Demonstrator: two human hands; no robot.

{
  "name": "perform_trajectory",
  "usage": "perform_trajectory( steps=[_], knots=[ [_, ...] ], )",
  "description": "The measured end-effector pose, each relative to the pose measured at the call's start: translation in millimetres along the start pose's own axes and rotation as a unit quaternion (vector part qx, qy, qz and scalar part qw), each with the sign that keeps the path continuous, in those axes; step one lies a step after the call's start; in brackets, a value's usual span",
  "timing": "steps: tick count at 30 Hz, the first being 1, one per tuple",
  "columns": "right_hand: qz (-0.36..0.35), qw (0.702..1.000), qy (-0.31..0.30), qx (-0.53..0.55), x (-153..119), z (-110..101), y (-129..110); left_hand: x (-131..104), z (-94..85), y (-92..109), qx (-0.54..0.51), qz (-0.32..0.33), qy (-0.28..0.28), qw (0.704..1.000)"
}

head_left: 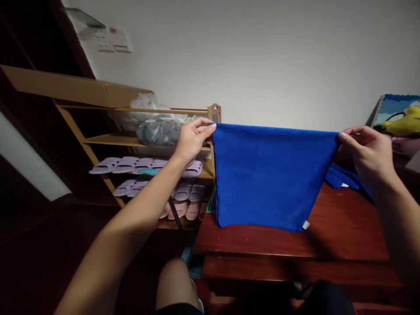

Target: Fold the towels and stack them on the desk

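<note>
A blue towel (269,175) hangs stretched between my two hands, over the red-brown wooden table (348,227). My left hand (194,139) pinches its upper left corner between thumb and fingers. At the upper right corner, my right hand (370,146) grips the cloth the same way. The top edge runs nearly level, and a small white tag (306,225) shows at the lower right corner. Whether the lower edge touches the tabletop, I cannot tell. More folded blue cloth (341,177) lies on the table behind my right hand.
Left of the table stands a wooden rack (111,139) with several pairs of slippers (126,164) and a plastic-wrapped bundle (157,131). A long cardboard box (72,87) rests on top. A colourful picture (400,118) leans at the far right. My knee is below the table's front edge.
</note>
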State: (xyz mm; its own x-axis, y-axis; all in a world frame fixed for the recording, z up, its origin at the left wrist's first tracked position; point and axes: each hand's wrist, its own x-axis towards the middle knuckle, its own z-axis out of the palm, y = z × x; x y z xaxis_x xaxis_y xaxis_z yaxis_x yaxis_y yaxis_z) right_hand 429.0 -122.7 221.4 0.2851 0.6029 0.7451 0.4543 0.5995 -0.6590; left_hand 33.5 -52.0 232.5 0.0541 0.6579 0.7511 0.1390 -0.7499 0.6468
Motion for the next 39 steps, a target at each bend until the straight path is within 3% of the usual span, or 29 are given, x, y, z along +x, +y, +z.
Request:
perform_trajectory(
  steps=[6, 11, 15, 20, 28, 34, 39],
  knots=[
    [-0.001, 0.999, -0.014, -0.047, 11, 7, 10, 5, 1.5, -1, 0.004, -0.010, 0.037, 0.999],
    [0.157, 0.986, -0.037, 0.041, 18, 22, 30, 9, 7.2, -8, -0.045, -0.187, 0.007, 0.981],
    [0.202, 0.973, -0.064, 0.088, 19, 39, 49, 14, 16.8, -24, -0.077, -0.286, -0.001, 0.955],
    [0.244, 0.960, -0.072, 0.114, 17, 64, 92, 16, 28.8, -66, -0.075, -0.338, 0.011, 0.938],
    [0.254, 0.957, -0.087, 0.112, -1, 108, 172, 8, 47.5, -153, -0.070, -0.371, 0.024, 0.926],
    [0.245, 0.959, -0.139, 0.025, -32, 136, 231, -16, 64.6, -210, -0.053, -0.396, 0.002, 0.917],
    [0.225, 0.952, -0.181, -0.099, -47, 151, 262, -35, 81.3, -245, -0.001, -0.391, -0.031, 0.920]
  ],
)
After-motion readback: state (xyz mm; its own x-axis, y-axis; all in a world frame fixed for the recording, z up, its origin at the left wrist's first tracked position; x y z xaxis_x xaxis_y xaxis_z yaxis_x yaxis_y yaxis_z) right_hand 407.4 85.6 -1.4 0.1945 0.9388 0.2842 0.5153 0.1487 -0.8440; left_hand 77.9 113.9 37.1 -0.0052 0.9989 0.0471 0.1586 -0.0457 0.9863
